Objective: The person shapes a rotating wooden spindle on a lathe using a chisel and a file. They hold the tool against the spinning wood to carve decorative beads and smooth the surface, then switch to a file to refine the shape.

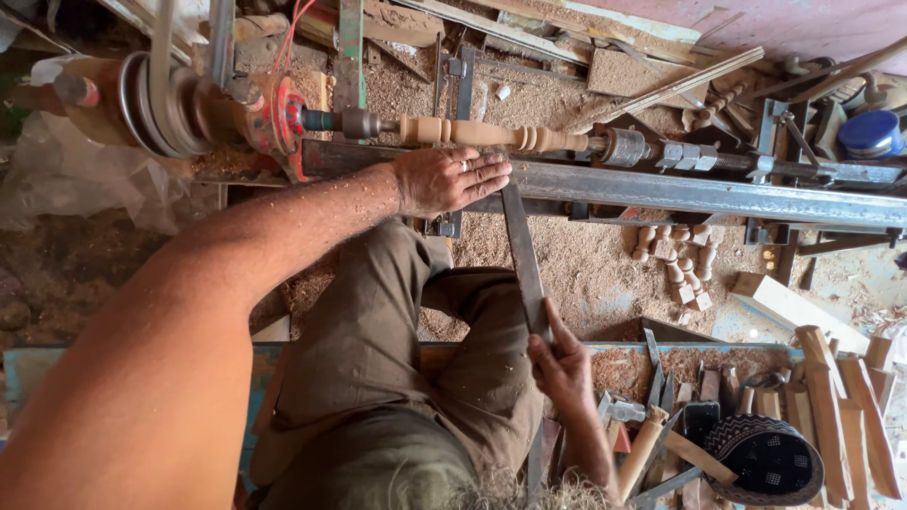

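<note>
Left hand: my left hand (446,179) lies palm down, fingers stretched flat, over the upper end of the long flat grey steel chisel (525,260) where it meets the grey steel lathe rail (718,194); it presses rather than grips.
Right hand: my right hand (559,364) is curled closed round the chisel's lower end, at about 5 o'clock from the left hand.
Chisel: it runs from 12 to 6 o'clock between my hands, its tip hidden under my left fingers.
Workpiece: the pale turned wooden spindle (491,135) sits between the lathe centres, just at 12 o'clock of my left hand.
Around: sawdust on the floor; small turned wooden pieces (675,260) at 3 o'clock; wooden-handled tools (652,434) on the bench by my right hand.
</note>
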`<action>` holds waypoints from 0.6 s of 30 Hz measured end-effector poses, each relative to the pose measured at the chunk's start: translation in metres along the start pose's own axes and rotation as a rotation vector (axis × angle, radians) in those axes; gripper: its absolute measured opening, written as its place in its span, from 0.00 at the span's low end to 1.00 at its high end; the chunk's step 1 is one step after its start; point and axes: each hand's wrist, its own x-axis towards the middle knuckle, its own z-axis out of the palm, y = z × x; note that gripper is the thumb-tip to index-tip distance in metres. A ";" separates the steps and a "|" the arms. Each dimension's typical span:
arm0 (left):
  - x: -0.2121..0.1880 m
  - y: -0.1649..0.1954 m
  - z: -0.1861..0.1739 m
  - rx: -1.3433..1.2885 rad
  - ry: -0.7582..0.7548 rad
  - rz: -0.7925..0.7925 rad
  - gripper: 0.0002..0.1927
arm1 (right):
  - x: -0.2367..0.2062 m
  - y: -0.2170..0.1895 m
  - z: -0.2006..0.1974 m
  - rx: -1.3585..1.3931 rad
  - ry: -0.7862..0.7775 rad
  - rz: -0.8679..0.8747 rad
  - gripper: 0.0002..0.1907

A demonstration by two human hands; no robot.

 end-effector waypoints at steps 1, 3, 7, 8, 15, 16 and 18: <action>0.000 0.000 -0.001 -0.030 -0.013 -0.001 0.24 | -0.003 0.000 0.008 0.009 0.021 0.019 0.36; 0.000 0.000 -0.002 -0.093 -0.042 -0.003 0.26 | -0.009 0.001 0.022 0.029 0.062 0.059 0.36; 0.001 0.001 -0.002 -0.117 -0.138 -0.016 0.32 | -0.017 0.001 0.050 0.075 0.118 -0.024 0.36; 0.001 0.002 -0.002 -0.135 -0.158 -0.026 0.33 | -0.018 0.001 0.057 0.066 0.140 -0.017 0.36; 0.003 0.001 -0.004 -0.191 -0.231 -0.027 0.43 | -0.027 -0.001 0.105 0.180 0.212 -0.058 0.35; 0.003 0.001 -0.005 -0.157 -0.227 -0.022 0.43 | -0.027 -0.001 0.106 0.194 0.206 -0.061 0.35; 0.002 0.001 -0.006 -0.093 -0.215 -0.010 0.43 | -0.026 0.000 0.103 0.222 0.201 -0.065 0.35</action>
